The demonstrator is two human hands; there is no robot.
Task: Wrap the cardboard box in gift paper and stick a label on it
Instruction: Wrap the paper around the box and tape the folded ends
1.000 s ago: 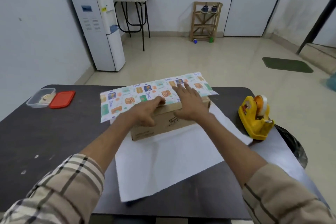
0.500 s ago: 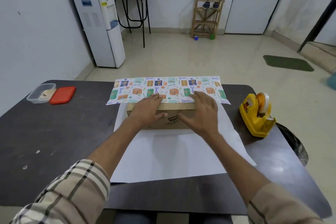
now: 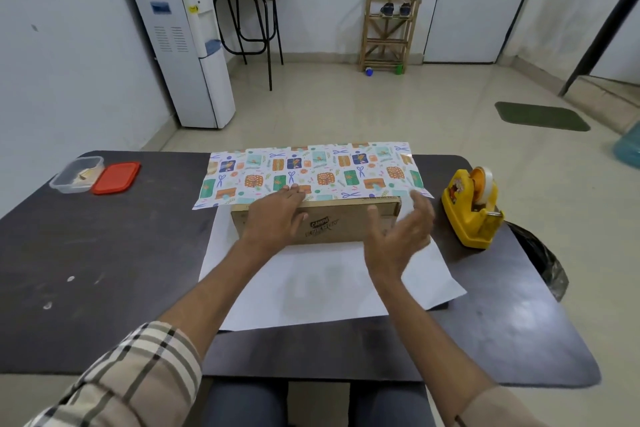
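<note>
The only word that can be read is "CAMPA", in a dark slanted badge on the front face of the cardboard box. It sits just right of the left hand, which lies flat on the box, and between that hand and the right hand. A larger line of outlined letters right under the badge is too blurred to read, as is the thin strip of small print along the box's top edge above the right hand's thumb.
</note>
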